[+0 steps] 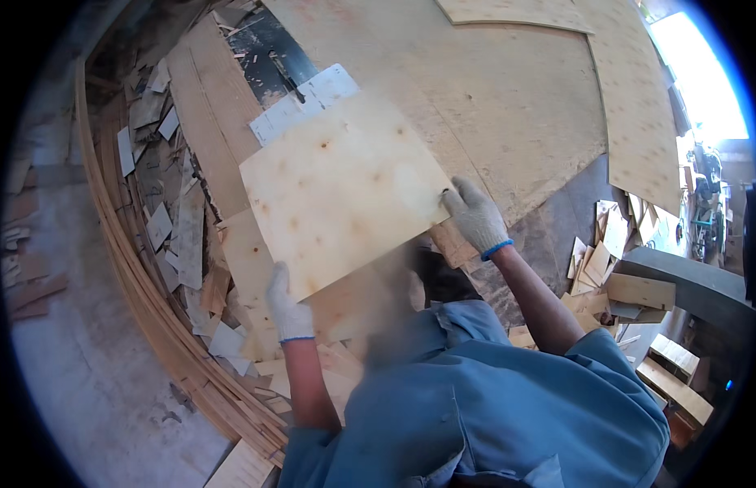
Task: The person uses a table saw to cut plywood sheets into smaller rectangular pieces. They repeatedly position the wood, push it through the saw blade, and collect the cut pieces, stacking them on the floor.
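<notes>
A pale plywood sheet (345, 195) with small brown knots lies across both my hands in front of my body. My left hand (289, 305), in a white knit glove with a blue cuff, grips the sheet's near left corner. At the right corner, my gloved right hand (477, 215) holds the edge, its thumb on the top face and its other fingers partly hidden. Beyond the sheet's far edge lies a white speckled strip (305, 102) beside a dark metal plate (268, 53). Another plywood piece (252, 260) shows below the sheet's left side.
A large plywood-covered worktop (508, 98) spreads ahead and to the right. Wood offcuts (158, 220) are heaped at the left, bordered by long curved-looking wooden strips (142, 276). More offcuts (597, 252) lie at the right, near a grey beam (687, 276).
</notes>
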The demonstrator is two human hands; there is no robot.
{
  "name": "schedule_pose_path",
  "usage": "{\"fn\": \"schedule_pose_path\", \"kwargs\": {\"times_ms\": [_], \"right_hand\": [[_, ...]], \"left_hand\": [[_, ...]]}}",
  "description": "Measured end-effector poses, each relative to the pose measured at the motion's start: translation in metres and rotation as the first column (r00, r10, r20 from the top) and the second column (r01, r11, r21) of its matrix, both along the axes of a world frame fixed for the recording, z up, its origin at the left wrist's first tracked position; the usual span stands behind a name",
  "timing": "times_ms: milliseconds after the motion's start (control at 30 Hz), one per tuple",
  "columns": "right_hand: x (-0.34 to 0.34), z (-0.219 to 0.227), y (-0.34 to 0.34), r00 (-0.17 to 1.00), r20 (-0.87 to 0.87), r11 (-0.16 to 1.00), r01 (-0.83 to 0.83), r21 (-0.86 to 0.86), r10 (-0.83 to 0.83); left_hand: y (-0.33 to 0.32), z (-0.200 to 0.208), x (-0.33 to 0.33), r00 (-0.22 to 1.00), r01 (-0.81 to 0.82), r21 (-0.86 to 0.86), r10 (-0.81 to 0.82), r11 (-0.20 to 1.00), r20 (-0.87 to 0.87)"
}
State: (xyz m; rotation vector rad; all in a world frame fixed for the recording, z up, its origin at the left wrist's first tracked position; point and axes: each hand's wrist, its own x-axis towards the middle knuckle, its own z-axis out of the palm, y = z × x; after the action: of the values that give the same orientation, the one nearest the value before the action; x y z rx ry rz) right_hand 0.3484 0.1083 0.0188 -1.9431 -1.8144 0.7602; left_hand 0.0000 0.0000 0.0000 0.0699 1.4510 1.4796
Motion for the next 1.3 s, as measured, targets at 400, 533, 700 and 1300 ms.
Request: {"fn": "schedule_pose_path", "kwargs": {"times_ms": [400, 533, 700, 1300], "right_hand": [[-0.103, -0.010, -0.003, 0.863, -0.502, 0.992, -0.005, -0.123, -0.058], [-0.120, -0.002, 0.001, 0.867, -0.491, 0.986, 0.002, -0.164, -0.083], [-0.128, -0.006, 0.000, 0.874, -0.482, 0.990, 0.002, -0.139, -0.070], [-0.141, -0.002, 0.019, 0.868, -0.491, 0.982, -0.021, -0.189, -0.076]], "left_hand": [[-0.002, 0.012, -0.089, 0.991, -0.095, 0.007, 0.095, 0.995, -0.095], [-0.001, 0.014, -0.104, 0.990, -0.100, -0.008, 0.099, 0.995, -0.105], [0.004, 0.016, -0.114, 0.989, -0.092, -0.050, 0.086, 0.995, -0.121], [0.016, 0.005, -0.130, 0.992, -0.078, -0.056, 0.072, 0.995, -0.103]]}}
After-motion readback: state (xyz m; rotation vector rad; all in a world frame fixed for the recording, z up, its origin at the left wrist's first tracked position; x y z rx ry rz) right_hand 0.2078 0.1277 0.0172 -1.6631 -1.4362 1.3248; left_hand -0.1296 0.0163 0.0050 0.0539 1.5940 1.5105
